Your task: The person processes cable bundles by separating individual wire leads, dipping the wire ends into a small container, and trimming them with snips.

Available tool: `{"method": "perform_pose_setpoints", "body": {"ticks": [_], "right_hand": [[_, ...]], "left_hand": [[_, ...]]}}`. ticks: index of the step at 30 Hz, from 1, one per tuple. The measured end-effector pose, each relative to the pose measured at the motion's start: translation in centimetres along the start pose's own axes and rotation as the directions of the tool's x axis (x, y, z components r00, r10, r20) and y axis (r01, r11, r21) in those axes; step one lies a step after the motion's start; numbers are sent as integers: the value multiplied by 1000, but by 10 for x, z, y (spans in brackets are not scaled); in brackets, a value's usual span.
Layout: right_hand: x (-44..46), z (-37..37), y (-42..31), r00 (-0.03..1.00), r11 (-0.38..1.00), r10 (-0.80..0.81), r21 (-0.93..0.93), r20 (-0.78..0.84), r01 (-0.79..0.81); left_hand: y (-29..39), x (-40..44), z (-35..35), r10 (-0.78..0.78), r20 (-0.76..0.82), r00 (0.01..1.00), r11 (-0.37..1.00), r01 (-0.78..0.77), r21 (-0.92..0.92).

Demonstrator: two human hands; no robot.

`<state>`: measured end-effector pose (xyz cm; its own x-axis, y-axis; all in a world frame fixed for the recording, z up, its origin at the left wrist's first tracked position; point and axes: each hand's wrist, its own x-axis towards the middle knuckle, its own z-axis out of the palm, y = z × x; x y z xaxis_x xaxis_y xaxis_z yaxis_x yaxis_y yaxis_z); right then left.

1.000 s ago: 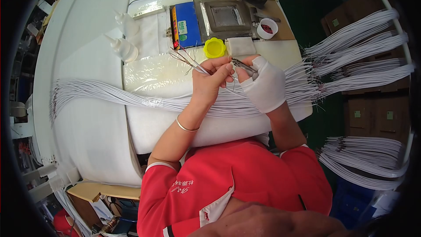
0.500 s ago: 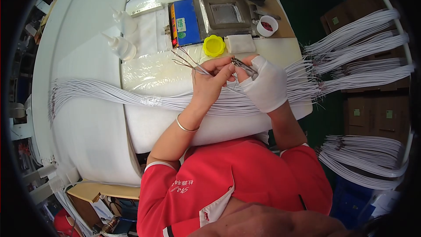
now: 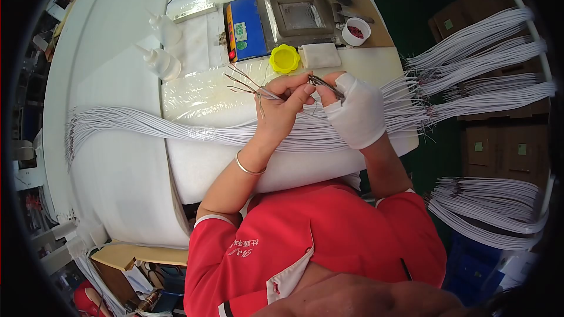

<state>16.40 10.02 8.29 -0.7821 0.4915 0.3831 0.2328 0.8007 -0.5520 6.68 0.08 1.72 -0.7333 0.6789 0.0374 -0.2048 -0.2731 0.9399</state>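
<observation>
My left hand [image 3: 277,111], bare with a bangle at the wrist, pinches white cables [image 3: 270,93] whose stripped, dark wire ends [image 3: 239,84] fan out to the left. In a white fingerless glove, my right hand [image 3: 356,108] is closed around a small dark metal tool [image 3: 326,86] that looks like tweezers. The tool's tip meets the left thumb and fingertip; what lies between them is too small to make out. Under both hands, a long bundle of white cables [image 3: 229,135] stretches across the padded table [image 3: 217,167].
Beyond my hands are a yellow flower-shaped dish [image 3: 284,59], a folded cloth [image 3: 320,56], a metal heating pot [image 3: 282,38], a blue box [image 3: 247,32] and a white cup [image 3: 356,31]. Squeeze bottles [image 3: 161,63] stand left. More cable bundles [image 3: 487,214] hang on a rail at right.
Both hands stay almost in place, with the tool still at the left fingertips. The loose wire ends have shifted slightly, and the whole view has moved a little.
</observation>
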Motion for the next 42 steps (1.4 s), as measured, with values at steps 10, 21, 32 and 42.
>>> {"method": "perform_pose_setpoints", "body": {"ticks": [10,21,32,42], "right_hand": [[-1,4,12,988,957,132,251,83,-149],[-3,7,2,985,951,173,257,25,-174],[-5,9,-1,984,951,178,258,-13,-169],[-7,13,2,984,956,174,246,-39,-159]], "left_hand": [[-6,3,-2,-28,48,998,994,33,-105],[-6,4,-3,-56,36,998,993,59,-100],[-7,3,-2,-52,31,998,994,55,-96],[-2,2,1,-76,1,997,993,76,-92]]}}
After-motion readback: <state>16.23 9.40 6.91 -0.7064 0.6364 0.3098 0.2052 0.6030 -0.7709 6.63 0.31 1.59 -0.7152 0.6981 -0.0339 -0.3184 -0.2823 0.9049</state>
